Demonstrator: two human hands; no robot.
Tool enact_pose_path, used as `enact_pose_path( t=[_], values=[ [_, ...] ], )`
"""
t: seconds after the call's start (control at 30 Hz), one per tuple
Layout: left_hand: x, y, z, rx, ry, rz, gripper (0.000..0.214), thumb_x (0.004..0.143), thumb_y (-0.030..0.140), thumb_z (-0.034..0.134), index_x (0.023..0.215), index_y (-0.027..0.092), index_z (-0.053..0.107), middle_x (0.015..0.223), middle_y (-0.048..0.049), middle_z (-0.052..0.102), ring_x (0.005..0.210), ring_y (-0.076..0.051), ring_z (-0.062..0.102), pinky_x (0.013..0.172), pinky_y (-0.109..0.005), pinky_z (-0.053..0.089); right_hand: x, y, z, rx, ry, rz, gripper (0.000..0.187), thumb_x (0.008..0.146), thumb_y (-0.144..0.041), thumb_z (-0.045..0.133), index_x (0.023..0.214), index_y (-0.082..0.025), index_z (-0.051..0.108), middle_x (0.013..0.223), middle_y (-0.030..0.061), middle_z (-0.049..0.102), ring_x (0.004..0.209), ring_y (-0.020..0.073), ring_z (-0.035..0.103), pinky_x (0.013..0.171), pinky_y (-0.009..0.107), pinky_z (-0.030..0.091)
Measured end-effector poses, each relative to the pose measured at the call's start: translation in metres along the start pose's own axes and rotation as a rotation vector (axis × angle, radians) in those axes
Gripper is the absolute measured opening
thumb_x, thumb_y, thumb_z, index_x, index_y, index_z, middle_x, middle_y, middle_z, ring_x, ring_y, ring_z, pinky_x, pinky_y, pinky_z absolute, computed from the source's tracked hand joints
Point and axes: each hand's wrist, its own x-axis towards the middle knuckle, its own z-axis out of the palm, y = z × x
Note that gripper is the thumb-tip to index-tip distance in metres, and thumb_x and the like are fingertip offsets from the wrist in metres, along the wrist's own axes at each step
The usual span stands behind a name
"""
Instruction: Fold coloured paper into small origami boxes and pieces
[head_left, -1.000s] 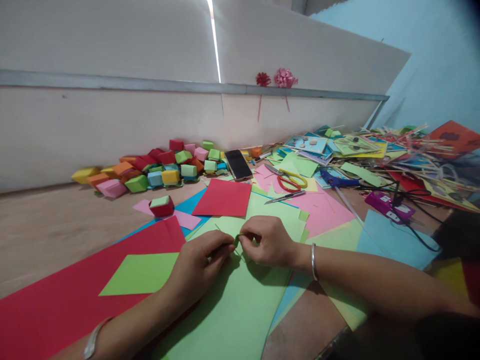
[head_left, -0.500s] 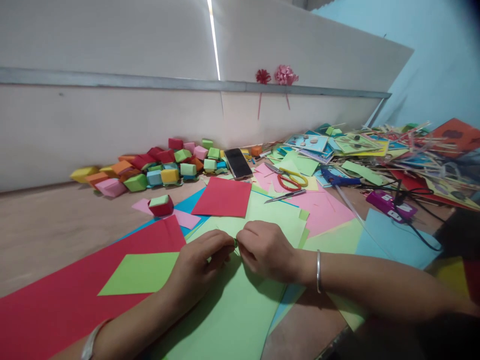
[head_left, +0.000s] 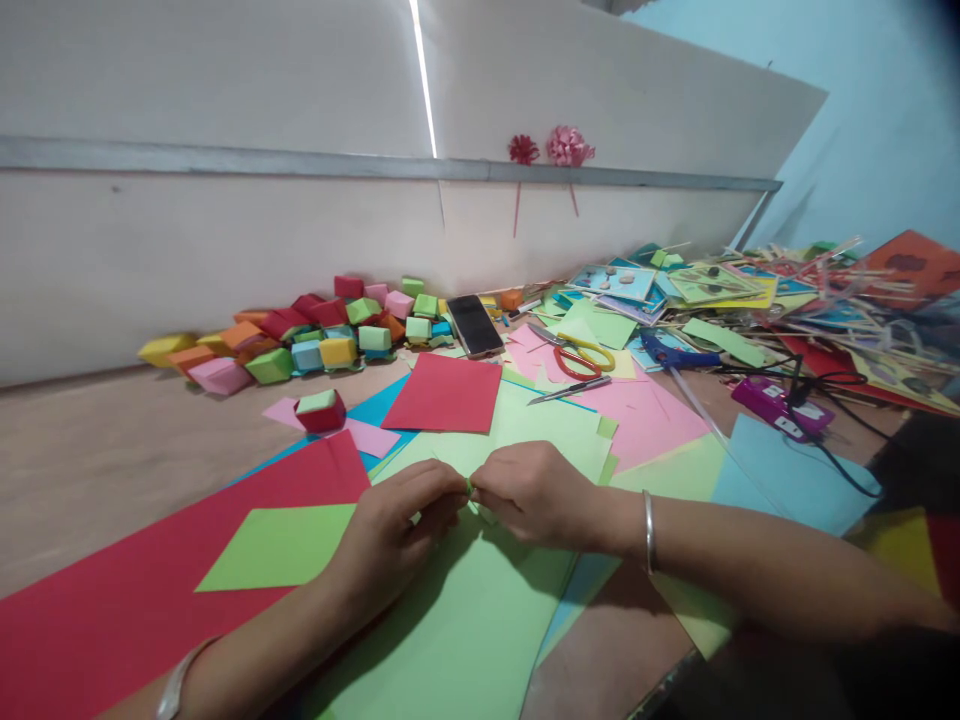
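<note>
Between my fingertips is a small piece of green paper (head_left: 470,488), mostly hidden by the fingers. My left hand (head_left: 401,515) pinches it from the left, and my right hand (head_left: 529,495) pinches it from the right. Both hands are just above a large light green sheet (head_left: 450,630). Left of my left hand, a bright green square of paper (head_left: 274,548) lies on a long red sheet (head_left: 135,590). A smaller red square (head_left: 444,393) lies beyond my hands. A red paper box with a pale green top (head_left: 320,411) sits on a pink strip (head_left: 373,437).
Several folded paper boxes (head_left: 274,367) are heaped by the wall, beside a phone (head_left: 475,327). Scissors (head_left: 576,362) and a craft knife (head_left: 568,390) lie ahead. To the right are a blue glue gun (head_left: 679,355), a purple power strip (head_left: 780,408) with cords, and piled cards and sticks.
My right hand has shifted slightly, its wrist and bangle moving a little to the right. My left hand stays nearly in place, and both still pinch the green paper.
</note>
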Motion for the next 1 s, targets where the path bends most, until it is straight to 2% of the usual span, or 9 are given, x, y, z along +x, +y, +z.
enact_pose_path(
  t=[0.13, 0.23, 0.4, 0.57, 0.67, 0.77, 0.87, 0.93, 1.0],
  values=[
    [0.001, 0.001, -0.002, -0.160, -0.108, 0.026, 0.025, 0.090, 0.014, 0.044, 0.071, 0.021, 0.059, 0.062, 0.0014, 0.061, 0.053, -0.010, 0.055, 0.051, -0.019, 0.043, 0.005, 0.009, -0.019, 0.249, -0.067, 0.005, 0.013, 0.089, -0.023, 0.064, 0.077, -0.018, 0.064, 0.074, 0.0011, 0.069, 0.067, 0.0115, 0.059, 0.061, 0.021, 0.037],
    [0.002, 0.003, -0.003, -0.149, -0.158, 0.040, 0.022, 0.090, 0.013, 0.047, 0.075, 0.021, 0.061, 0.062, 0.0011, 0.063, 0.055, -0.010, 0.058, 0.053, -0.019, 0.045, 0.005, 0.010, -0.026, 0.258, -0.135, -0.017, 0.012, 0.088, -0.023, 0.065, 0.078, -0.018, 0.063, 0.075, 0.0013, 0.068, 0.068, 0.0119, 0.058, 0.061, 0.021, 0.037],
    [0.003, 0.006, -0.003, -0.065, -0.164, -0.035, 0.017, 0.088, 0.022, 0.054, 0.074, 0.020, 0.064, 0.060, 0.0012, 0.065, 0.051, -0.011, 0.056, 0.047, -0.018, 0.042, 0.002, 0.009, -0.019, 0.318, -0.113, -0.053, 0.020, 0.085, -0.017, 0.060, 0.065, -0.018, 0.057, 0.061, -0.0025, 0.055, 0.060, 0.0111, 0.048, 0.058, 0.022, 0.033],
    [0.001, 0.009, -0.004, -0.119, -0.180, -0.093, 0.019, 0.087, 0.025, 0.054, 0.074, 0.020, 0.067, 0.064, -0.0002, 0.068, 0.054, -0.012, 0.059, 0.049, -0.020, 0.045, 0.002, 0.006, -0.009, 0.488, -0.039, 0.033, 0.024, 0.082, -0.019, 0.059, 0.059, -0.018, 0.052, 0.058, -0.0034, 0.050, 0.057, 0.0096, 0.044, 0.056, 0.021, 0.033],
    [0.001, 0.011, -0.004, -0.230, -0.030, -0.265, 0.015, 0.082, 0.029, 0.062, 0.094, 0.022, 0.066, 0.072, 0.0001, 0.068, 0.062, -0.015, 0.064, 0.052, -0.023, 0.049, 0.005, 0.005, -0.006, 0.645, 0.113, 0.174, 0.021, 0.080, -0.021, 0.061, 0.060, -0.017, 0.057, 0.058, -0.0034, 0.052, 0.055, 0.0083, 0.045, 0.054, 0.021, 0.035],
    [0.002, 0.010, -0.002, -0.429, 0.212, -0.551, 0.044, 0.071, 0.036, 0.075, 0.109, 0.022, 0.057, 0.074, 0.0024, 0.064, 0.065, -0.016, 0.064, 0.051, -0.024, 0.050, 0.008, 0.008, -0.004, 0.825, 0.303, 0.384, 0.019, 0.080, -0.029, 0.064, 0.066, -0.017, 0.063, 0.059, -0.0024, 0.057, 0.055, 0.0086, 0.048, 0.053, 0.021, 0.039],
    [0.004, 0.006, 0.001, -0.664, 0.166, -0.802, 0.045, 0.065, 0.046, 0.080, 0.094, 0.017, 0.062, 0.063, 0.0041, 0.057, 0.051, -0.010, 0.051, 0.044, -0.020, 0.041, 0.009, 0.009, 0.002, 0.952, 0.381, 0.460, 0.024, 0.079, -0.037, 0.068, 0.067, -0.016, 0.066, 0.060, -0.0005, 0.062, 0.055, 0.0094, 0.052, 0.053, 0.023, 0.045],
    [0.004, 0.006, 0.003, -0.799, 0.079, -0.842, 0.045, 0.064, 0.052, 0.080, 0.085, 0.014, 0.066, 0.060, 0.0036, 0.054, 0.049, -0.007, 0.044, 0.043, -0.018, 0.035, 0.008, 0.008, 0.006, 0.996, 0.383, 0.448, 0.024, 0.077, -0.038, 0.071, 0.068, -0.016, 0.069, 0.062, 0.0005, 0.064, 0.055, 0.0098, 0.053, 0.055, 0.024, 0.047],
    [0.004, 0.007, 0.005, -0.880, 0.073, -0.823, 0.044, 0.061, 0.054, 0.082, 0.073, 0.014, 0.066, 0.059, 0.0042, 0.050, 0.050, -0.006, 0.041, 0.044, -0.018, 0.032, 0.007, 0.006, 0.011, 0.986, 0.369, 0.429, 0.021, 0.078, -0.037, 0.072, 0.071, -0.016, 0.071, 0.064, 0.0012, 0.067, 0.057, 0.0105, 0.055, 0.057, 0.024, 0.047]
  ],
)
